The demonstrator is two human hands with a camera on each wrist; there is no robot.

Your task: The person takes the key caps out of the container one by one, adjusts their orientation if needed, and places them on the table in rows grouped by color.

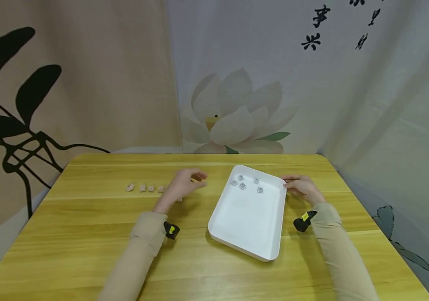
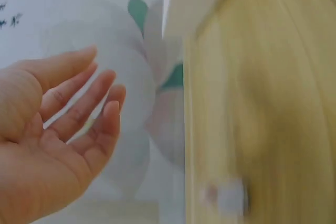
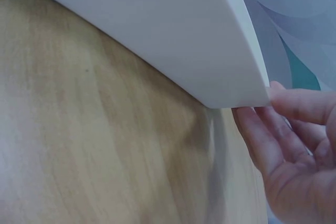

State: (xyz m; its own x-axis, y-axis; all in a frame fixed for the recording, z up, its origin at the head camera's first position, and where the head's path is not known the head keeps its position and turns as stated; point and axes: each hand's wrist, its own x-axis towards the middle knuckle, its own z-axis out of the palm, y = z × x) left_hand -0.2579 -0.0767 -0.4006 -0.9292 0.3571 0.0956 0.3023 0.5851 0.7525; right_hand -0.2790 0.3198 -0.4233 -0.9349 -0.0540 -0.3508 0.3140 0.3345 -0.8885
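Observation:
A shallow white tray lies at an angle on the table, with several small square pale pieces with grey tops near its far end. At the tray's far right corner my right hand pinches the rim, thumb on the edge and fingers against the outer side. My left hand hovers left of the tray, fingers loosely bent, nothing in them. Beside it runs a row of small pinkish-white pieces, partly hidden by the left hand and wrist. One blurred piece shows in the left wrist view.
The wooden table carries everything. A printed curtain with a lotus hangs behind its far edge. Black wrist cameras sit on both sleeves.

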